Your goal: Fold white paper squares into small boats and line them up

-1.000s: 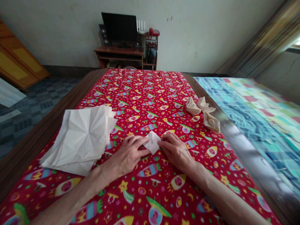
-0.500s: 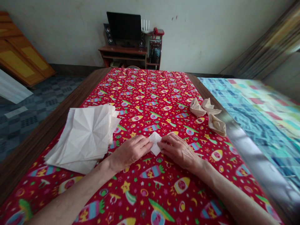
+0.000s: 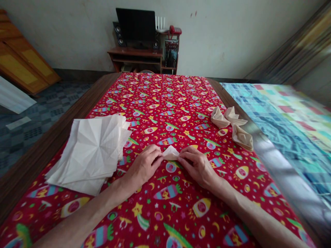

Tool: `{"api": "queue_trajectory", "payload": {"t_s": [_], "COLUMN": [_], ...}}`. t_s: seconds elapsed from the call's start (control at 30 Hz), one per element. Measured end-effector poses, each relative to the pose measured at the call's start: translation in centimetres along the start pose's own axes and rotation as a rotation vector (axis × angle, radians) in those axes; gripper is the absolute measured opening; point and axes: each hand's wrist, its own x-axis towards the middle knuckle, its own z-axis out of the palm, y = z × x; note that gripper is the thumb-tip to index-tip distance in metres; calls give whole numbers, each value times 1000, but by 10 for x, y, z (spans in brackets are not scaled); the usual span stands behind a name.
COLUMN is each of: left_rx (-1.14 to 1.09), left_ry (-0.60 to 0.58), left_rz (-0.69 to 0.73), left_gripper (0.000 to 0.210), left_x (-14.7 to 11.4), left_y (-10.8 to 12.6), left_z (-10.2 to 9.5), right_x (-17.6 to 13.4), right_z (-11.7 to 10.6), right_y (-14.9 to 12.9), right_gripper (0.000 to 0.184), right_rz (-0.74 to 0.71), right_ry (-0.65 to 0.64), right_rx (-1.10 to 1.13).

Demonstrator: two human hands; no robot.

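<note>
A small white piece of folded paper (image 3: 171,153) is between my hands, near the middle of the red patterned cloth. It has a triangular outline with its point away from me. My left hand (image 3: 148,161) pinches its left corner between thumb and fingers. At the right corner, the fingers of my right hand (image 3: 198,163) are closed on the paper in the same way. To the left lies a stack of creased white paper sheets (image 3: 94,148). Three folded paper shapes (image 3: 242,137) sit together on the right side of the cloth.
The red cloth (image 3: 165,213) covers most of a table with dark wooden edges (image 3: 77,103). Beyond it stand a desk (image 3: 134,52) with a monitor (image 3: 136,29), speakers and a red telephone (image 3: 175,30). A checked bed cover (image 3: 266,113) lies to the right, a wooden cabinet (image 3: 28,65) at far left.
The paper has gone from a diamond to a triangle, its near half folded up. Both hands have turned and now hold its side corners. The view has shifted slightly.
</note>
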Motion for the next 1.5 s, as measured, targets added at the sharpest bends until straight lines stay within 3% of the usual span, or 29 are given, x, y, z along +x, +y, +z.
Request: {"api": "queue_trajectory", "payload": {"t_s": [0.13, 0.43, 0.57, 0.7, 0.8, 0.9, 1.0, 1.13, 1.2, 1.33, 1.5], "left_rx": [15, 285, 492, 483, 459, 433, 405, 388, 385, 385, 415], "left_ry": [2, -60, -106, -89, -29, -125, -243, -298, -315, -327, -313], "left_rz": [-91, -80, -69, -90, 22, 186, 162, 126, 121, 111, 110], "left_gripper": [13, 18, 20, 14, 25, 40, 47, 49, 49, 48, 48], "left_x": [3, 7, 10, 12, 9, 2, -6, -9, -8, -8, -14], "left_y": [2, 6, 10, 14, 19, 26, 31, 33, 33, 32, 27], "left_z": [0, 1, -2, -4, -3, 0, 3, 3, 1, -4, -10], "right_x": [1, 9, 12, 13, 12, 11, 10, 8, 4, -10, -26], "right_z": [1, 1, -1, -2, -1, 1, 2, 4, 6, 10, 3], "right_y": [-4, -11, -12, -12, -10, -7, -7, -9, -11, -12, -6], "right_gripper": [21, 26, 25, 24, 24, 25, 26, 22, 18, 34, 50], "right_rz": [65, 67, 85, 101, 70, 48, 45, 53, -23, -400, -373], "right_ry": [13, -23, -72, -77, -47, -23, -16, 43, 52, -41, -140], "right_rx": [-142, -536, -588, -573, -570, -573, -565, -553, -565, -487, -352]}}
